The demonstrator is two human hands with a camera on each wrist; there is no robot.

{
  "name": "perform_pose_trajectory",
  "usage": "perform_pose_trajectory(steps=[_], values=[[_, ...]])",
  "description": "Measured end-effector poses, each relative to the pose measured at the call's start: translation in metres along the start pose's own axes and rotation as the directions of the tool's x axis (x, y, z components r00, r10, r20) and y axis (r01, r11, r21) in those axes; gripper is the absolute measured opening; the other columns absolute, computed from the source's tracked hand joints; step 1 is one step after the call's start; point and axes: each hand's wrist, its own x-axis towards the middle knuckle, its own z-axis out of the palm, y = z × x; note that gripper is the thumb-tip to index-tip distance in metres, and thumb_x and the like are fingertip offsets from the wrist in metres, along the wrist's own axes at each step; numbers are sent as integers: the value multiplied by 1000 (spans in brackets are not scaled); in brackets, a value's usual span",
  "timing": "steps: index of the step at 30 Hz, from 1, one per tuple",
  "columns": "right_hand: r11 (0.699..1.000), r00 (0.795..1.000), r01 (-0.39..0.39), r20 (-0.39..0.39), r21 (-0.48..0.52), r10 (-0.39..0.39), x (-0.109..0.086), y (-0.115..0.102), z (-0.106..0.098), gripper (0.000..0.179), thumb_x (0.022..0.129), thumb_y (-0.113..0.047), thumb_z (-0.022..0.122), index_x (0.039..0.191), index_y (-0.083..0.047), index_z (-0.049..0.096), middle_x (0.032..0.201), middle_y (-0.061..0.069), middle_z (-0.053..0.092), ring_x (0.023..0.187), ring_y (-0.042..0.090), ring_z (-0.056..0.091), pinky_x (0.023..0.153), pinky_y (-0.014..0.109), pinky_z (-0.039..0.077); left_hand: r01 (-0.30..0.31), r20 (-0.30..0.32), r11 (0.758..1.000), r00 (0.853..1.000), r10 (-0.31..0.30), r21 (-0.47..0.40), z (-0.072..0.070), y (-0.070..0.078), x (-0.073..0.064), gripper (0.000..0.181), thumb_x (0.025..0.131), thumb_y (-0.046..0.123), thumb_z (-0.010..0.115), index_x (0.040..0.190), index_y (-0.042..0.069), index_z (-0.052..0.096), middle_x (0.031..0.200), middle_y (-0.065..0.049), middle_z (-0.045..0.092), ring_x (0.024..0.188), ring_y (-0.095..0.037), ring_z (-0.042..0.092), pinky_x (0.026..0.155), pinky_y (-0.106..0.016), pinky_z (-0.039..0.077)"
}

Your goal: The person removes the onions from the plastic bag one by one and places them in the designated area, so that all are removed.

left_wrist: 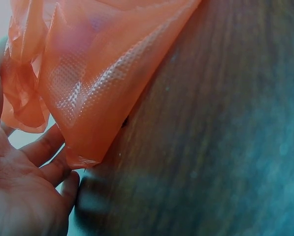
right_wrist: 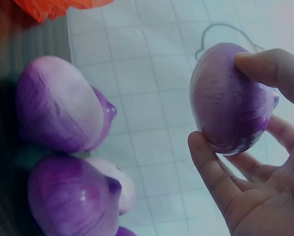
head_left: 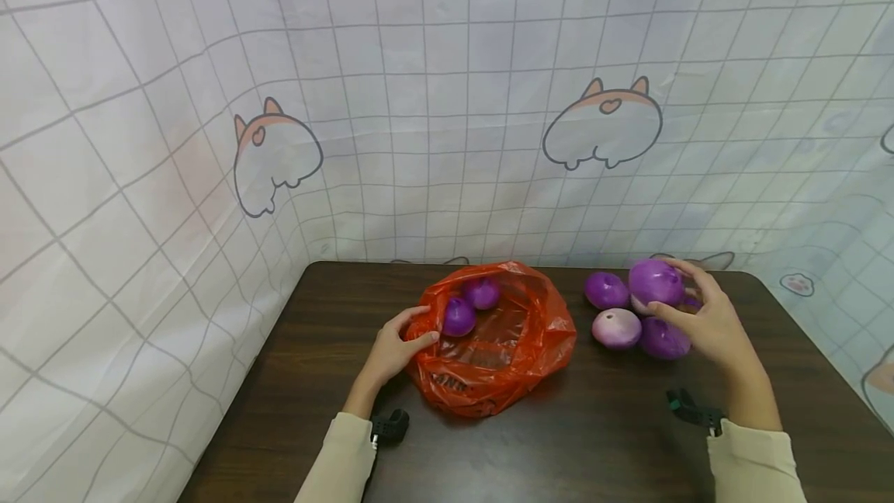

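A red plastic bag (head_left: 482, 398) stands wide-mouthed on the table, with two purple onions (head_left: 459, 317) inside. My left hand (head_left: 391, 349) grips the left side of its rim, the thumb in front and fingers against the outside (left_wrist: 82, 93). Over at the right, my right hand (head_left: 714, 324) holds a purple onion (head_left: 653, 282) between thumb and fingertips. In the right wrist view this onion (right_wrist: 225, 98) is up off the table, apart from the others. Below and beside it lie several more onions, among them a pale pinkish one (head_left: 617, 329) and a purple one (head_left: 606, 290).
The dark wooden table (head_left: 559, 449) ends at a back edge just behind the bag and onions. A white gridded curtain (head_left: 433, 138) with cartoon animals hangs behind it and along both sides. A dark strap with a camera (head_left: 391, 427) is on each wrist.
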Motion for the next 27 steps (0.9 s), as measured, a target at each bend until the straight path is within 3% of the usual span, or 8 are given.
perform_pose_trajectory(steps=[4, 9, 12, 17, 19, 22, 25, 27], values=[[1000, 1000, -23, -14, -3, 23, 0, 7, -6, 79, 88, -35, 69, 153, -27, 24, 148, 22, 30, 127, 51, 41, 81, 58, 53, 3, -6, 1000, 1000, -3, 1, 1, -5, 3, 55, 87, 33, 72, 137, 20, 52, 125, -10, 61, 102, -19, 62, 86, -37, 56], [999, 999, -42, -34, 6, 42, -1, 15, -13, 78, 88, -34, 70, 152, -27, 25, 146, 22, 30, 126, 50, 41, 71, 24, 52, 13, -34, 1000, 999, -13, -5, 5, -26, 15, 57, 85, 36, 73, 136, 26, 52, 127, -8, 61, 103, -20, 62, 86, -38, 56], [999, 998, -49, -46, 2, 49, -3, 20, -16, 78, 88, -34, 70, 152, -27, 26, 147, 25, 29, 126, 53, 40, 68, 16, 46, 1, -48, 1000, 999, -2, -6, 6, -36, 19, 56, 83, 41, 74, 134, 31, 54, 126, -5, 62, 103, -20, 62, 86, -37, 56], [997, 995, -71, -63, -7, 71, -5, 29, -20, 79, 88, -36, 69, 153, -28, 23, 149, 30, 28, 126, 57, 38, 81, 47, 52, -12, -59, 1000, 998, 12, -12, 7, -41, 19, 53, 80, 46, 75, 129, 37, 55, 122, -1, 63, 101, -18, 63, 85, -37, 56], [997, 995, -77, -70, -3, 76, -6, 33, -20, 80, 89, -36, 69, 153, -27, 22, 150, 31, 27, 126, 58, 37, 87, 64, 45, -11, -61, 1000, 998, 10, -13, 7, -41, 18, 53, 80, 47, 75, 128, 38, 56, 121, 0, 63, 102, -19, 63, 85, -37, 56], [996, 993, -84, -82, -3, 83, -7, 38, -22, 81, 88, -36, 68, 154, -27, 21, 149, 32, 27, 125, 60, 37, 90, 72, 39, -11, -62, 1000, 998, 10, -14, 7, -41, 18, 54, 79, 48, 75, 129, 38, 55, 122, -1, 63, 102, -20, 63, 86, -38, 56], [995, 991, -94, -98, -19, 92, -9, 43, -26, 81, 88, -36, 69, 153, -28, 22, 148, 32, 29, 123, 59, 39, 81, 51, 54, 0, -63, 1000, 998, -1, -13, 8, -40, 18, 53, 80, 47, 75, 129, 38, 55, 123, 0, 62, 103, -19, 63, 86, -38, 56], [994, 990, -103, -103, -32, 99, -11, 47, -29, 81, 88, -37, 69, 153, -28, 23, 148, 32, 30, 122, 58, 41, 72, 30, 53, 6, -68, 1000, 998, -7, -13, 8, -39, 18, 53, 81, 45, 75, 129, 37, 55, 123, -1, 63, 103, -19, 63, 86, -38, 56]])
